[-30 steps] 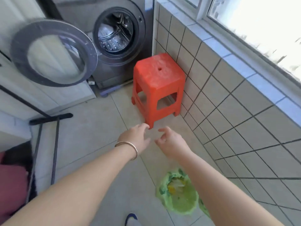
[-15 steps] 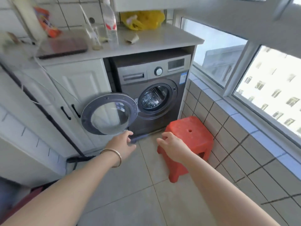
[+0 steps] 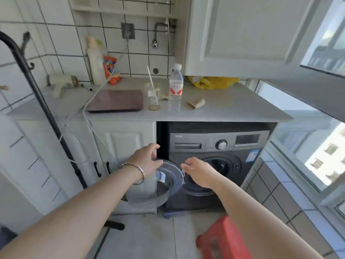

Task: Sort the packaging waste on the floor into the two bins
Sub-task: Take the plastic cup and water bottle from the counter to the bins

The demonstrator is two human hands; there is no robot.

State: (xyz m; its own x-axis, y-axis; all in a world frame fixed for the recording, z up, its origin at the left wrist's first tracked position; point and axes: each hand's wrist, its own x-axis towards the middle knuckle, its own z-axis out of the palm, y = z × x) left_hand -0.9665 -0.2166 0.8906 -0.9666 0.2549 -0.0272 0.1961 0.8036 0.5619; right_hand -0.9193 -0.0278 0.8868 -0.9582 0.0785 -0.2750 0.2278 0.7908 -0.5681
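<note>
Just beyond my fingertips, the washer door (image 3: 158,184) hangs open; my left hand (image 3: 144,161) and right hand (image 3: 198,171) hover, fingers loosely curled, holding nothing.

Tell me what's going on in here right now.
A person stands facing a washer set under a counter, both arms stretched forward. The left hand and right hand are empty, with loosely curled fingers, in front of the open washer door. Whether either touches the door is unclear. A bottle, a glass with a straw and a yellow bag sit on the counter. A red stool stands on the floor. No bins or floor waste are in view.
</note>
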